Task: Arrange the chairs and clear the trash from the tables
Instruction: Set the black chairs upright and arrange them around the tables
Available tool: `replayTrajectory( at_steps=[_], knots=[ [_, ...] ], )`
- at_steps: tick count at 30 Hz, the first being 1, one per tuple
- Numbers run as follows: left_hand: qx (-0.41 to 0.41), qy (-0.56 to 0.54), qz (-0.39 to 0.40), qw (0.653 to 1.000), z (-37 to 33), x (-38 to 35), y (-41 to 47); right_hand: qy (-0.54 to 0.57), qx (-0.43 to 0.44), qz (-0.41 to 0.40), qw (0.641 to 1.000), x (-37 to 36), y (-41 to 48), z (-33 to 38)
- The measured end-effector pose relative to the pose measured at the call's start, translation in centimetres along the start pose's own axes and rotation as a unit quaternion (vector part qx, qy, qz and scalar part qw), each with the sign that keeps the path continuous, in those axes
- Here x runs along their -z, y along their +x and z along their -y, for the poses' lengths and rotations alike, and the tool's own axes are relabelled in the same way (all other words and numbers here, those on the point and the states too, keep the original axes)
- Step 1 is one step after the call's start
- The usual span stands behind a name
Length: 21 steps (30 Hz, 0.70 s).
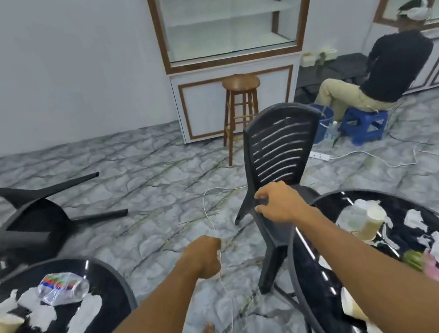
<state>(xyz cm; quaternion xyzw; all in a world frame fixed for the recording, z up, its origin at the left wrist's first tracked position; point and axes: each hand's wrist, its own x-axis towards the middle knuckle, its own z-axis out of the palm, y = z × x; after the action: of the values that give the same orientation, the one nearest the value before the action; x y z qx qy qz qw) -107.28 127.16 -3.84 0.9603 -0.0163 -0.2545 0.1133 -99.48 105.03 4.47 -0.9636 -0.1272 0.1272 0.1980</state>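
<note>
Your right hand (pixel 276 203) gripped the chair (pixel 280 152); your left hand (pixel 206 254), curled, seemingly held the cable (pixel 206 207). Swinging the chair risked knocking the table (pixel 309 260) or snagging that cable.

Plain white walls (pixel 45 63), grey marble-pattern floor (pixel 143 170). White glass-front cabinet (pixel 226 14) with brown trim on the back wall, wooden bar stool (pixel 242 107) just in front. At right, a person (pixel 392 65) sits on a blue plastic stool (pixel 363 125), back turned. White power strip (pixel 320 155) on the floor nearby.
</note>
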Motion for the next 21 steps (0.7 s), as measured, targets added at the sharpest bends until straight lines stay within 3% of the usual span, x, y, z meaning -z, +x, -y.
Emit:
replayTrajectory(
  at_steps=[15,21],
  knots=[
    [-0.066,-0.038,-0.069,0.995,11.4,24.5,30.2,-0.019,-0.056,0.032,0.998,1.6,32.5,6.0],
    [-0.019,-0.052,-0.084,0.995,18.3,31.2,40.8,-0.027,0.011,0.054,0.998,1.1,50.0,10.5]
  ],
)
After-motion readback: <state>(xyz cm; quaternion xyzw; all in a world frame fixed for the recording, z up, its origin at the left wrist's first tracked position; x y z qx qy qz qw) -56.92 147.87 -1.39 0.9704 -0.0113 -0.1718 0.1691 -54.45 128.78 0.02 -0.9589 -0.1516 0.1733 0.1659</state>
